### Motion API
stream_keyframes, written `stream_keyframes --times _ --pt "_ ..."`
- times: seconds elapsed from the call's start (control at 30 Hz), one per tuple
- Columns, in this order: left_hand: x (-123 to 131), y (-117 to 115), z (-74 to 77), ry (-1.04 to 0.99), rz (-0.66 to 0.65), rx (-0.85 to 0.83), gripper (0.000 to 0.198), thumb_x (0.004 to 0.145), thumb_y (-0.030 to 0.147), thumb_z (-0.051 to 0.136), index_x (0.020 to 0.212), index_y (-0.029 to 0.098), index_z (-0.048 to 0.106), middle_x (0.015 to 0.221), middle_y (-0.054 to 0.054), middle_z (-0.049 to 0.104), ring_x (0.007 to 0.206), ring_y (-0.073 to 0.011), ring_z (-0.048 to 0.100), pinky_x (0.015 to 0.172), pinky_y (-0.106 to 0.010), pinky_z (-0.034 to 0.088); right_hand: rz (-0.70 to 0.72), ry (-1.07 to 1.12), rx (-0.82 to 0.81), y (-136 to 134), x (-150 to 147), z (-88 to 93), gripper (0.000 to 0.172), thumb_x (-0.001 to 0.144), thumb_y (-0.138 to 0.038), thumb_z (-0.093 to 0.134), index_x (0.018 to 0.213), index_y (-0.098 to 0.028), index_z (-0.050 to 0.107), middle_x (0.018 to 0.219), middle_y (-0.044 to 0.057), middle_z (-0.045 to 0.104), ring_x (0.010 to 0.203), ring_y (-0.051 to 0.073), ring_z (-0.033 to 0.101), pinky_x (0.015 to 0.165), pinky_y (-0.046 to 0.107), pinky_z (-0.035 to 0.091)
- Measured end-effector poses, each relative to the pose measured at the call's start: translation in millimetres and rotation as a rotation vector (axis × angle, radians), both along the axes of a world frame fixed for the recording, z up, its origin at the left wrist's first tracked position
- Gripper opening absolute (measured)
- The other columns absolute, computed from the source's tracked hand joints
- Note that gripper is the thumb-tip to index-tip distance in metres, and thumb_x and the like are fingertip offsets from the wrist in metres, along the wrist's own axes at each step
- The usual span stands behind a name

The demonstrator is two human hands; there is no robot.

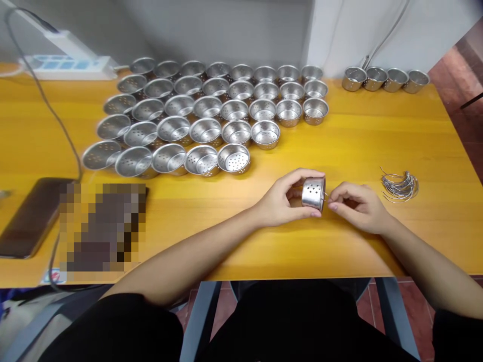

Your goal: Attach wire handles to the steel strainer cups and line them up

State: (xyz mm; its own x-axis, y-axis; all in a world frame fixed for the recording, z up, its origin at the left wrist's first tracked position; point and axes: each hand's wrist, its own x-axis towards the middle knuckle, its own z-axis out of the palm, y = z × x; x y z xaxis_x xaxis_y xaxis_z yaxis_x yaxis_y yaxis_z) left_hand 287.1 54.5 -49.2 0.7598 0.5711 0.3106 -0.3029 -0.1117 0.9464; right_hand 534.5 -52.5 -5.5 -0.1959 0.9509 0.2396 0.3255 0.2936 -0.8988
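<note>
My left hand (281,201) grips a small perforated metal cup (312,193), fingers over its top and thumb below. The cup lies tipped on its side, its rim turned toward my right hand (358,206). Thumb and index finger of that hand are pinched on a thin wire (326,196) at the cup's rim. How far the wire reaches into the cup is hidden. To the right of my right hand, a small pile of curved metal wires (400,186) rests on the table.
Rows of perforated metal cups (206,131) fill the left and middle of the yellow table (377,136). Several more cups (396,79) stand by the wall at back right. A phone (33,216), a pixelated dark object (105,226), a cable and a power strip (68,65) are at left.
</note>
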Motion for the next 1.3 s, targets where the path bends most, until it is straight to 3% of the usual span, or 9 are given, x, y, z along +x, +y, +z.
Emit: stream_keyframes --times 0.13,0.23,0.37,0.53,0.63,0.77,0.93,1.1,1.3 --pt "0 -1 -1.8 -0.015 -0.025 0.037 0.087 0.076 0.040 0.112 0.154 0.031 0.074 0.146 -0.013 0.078 0.133 -0.0284 0.080 0.111 -0.039 0.068 -0.322 0.010 0.115 3 -9 -5.8 0.006 0.099 -0.025 0.088 0.095 -0.021 0.086 0.070 0.000 0.076 0.056 0.012 0.062 0.053 0.024 0.046" --pt "1 -3 -0.7 0.001 -0.010 0.078 0.084 0.078 0.041 0.111 0.154 0.031 0.075 0.147 -0.014 0.076 0.136 -0.0299 0.078 0.108 -0.039 0.068 -0.362 -0.049 0.190 3 -17 -6.5 0.006 0.098 -0.022 0.085 0.094 -0.021 0.089 0.073 0.001 0.080 0.057 0.013 0.063 0.055 0.026 0.049" --pt "2 -4 1.3 0.028 0.041 0.107 0.084 0.079 0.041 0.110 0.154 0.033 0.074 0.145 -0.012 0.076 0.134 -0.0290 0.077 0.109 -0.040 0.068 -0.220 -0.143 0.205 1 -27 -4.1 0.021 0.105 -0.018 0.073 0.089 -0.019 0.087 0.069 0.000 0.074 0.054 0.010 0.055 0.055 0.025 0.043" --pt "2 -3 2.9 0.074 0.078 0.100 0.082 0.080 0.047 0.109 0.152 0.029 0.075 0.142 -0.014 0.076 0.132 -0.0295 0.077 0.110 -0.043 0.067 0.015 -0.090 -0.015 2 -24 -3.5 0.024 0.106 -0.019 0.067 0.083 -0.019 0.074 0.061 -0.006 0.050 0.053 0.008 0.040 0.051 0.024 0.031" --pt "1 -3 4.0 0.075 0.056 0.114 0.081 0.079 0.046 0.110 0.151 0.029 0.076 0.142 -0.014 0.077 0.131 -0.0291 0.078 0.111 -0.043 0.067 0.187 -0.022 -0.160 4 -10 -1.0 0.017 0.109 -0.023 0.065 0.094 -0.020 0.070 0.066 -0.006 0.055 0.056 0.010 0.045 0.053 0.024 0.035" --pt "0 -3 4.4 0.052 0.012 0.083 0.084 0.077 0.042 0.112 0.151 0.029 0.075 0.143 -0.013 0.078 0.128 -0.0277 0.080 0.108 -0.040 0.069 0.344 -0.002 -0.200 3 6 4.5 0.014 0.110 -0.032 0.072 0.104 -0.022 0.064 0.075 -0.004 0.065 0.062 0.011 0.053 0.058 0.024 0.045" --pt "-1 -2 2.0 0.037 -0.032 0.040 0.085 0.077 0.041 0.111 0.152 0.028 0.075 0.145 -0.014 0.078 0.130 -0.0284 0.080 0.110 -0.041 0.069 0.042 -0.034 -0.035 3 6 1.8 0.018 0.110 -0.032 0.078 0.097 -0.022 0.068 0.065 -0.007 0.060 0.053 0.009 0.046 0.050 0.023 0.036" --pt "0 -1 -1.3 0.042 -0.037 0.023 0.084 0.078 0.040 0.111 0.153 0.029 0.074 0.145 -0.014 0.078 0.128 -0.0279 0.081 0.108 -0.041 0.070 -0.204 -0.058 0.103 7 -2 -4.5 0.013 0.102 -0.028 0.087 0.093 -0.021 0.081 0.077 0.001 0.078 0.063 0.013 0.065 0.060 0.027 0.049" --pt "1 -1 0.1 0.089 0.027 0.029 0.081 0.081 0.043 0.109 0.153 0.028 0.073 0.141 -0.013 0.075 0.125 -0.0265 0.078 0.106 -0.039 0.069 -0.161 -0.096 0.203 7 -3 -3.2 0.010 0.105 -0.027 0.085 0.096 -0.023 0.085 0.086 0.004 0.079 0.072 0.017 0.068 0.066 0.031 0.053"
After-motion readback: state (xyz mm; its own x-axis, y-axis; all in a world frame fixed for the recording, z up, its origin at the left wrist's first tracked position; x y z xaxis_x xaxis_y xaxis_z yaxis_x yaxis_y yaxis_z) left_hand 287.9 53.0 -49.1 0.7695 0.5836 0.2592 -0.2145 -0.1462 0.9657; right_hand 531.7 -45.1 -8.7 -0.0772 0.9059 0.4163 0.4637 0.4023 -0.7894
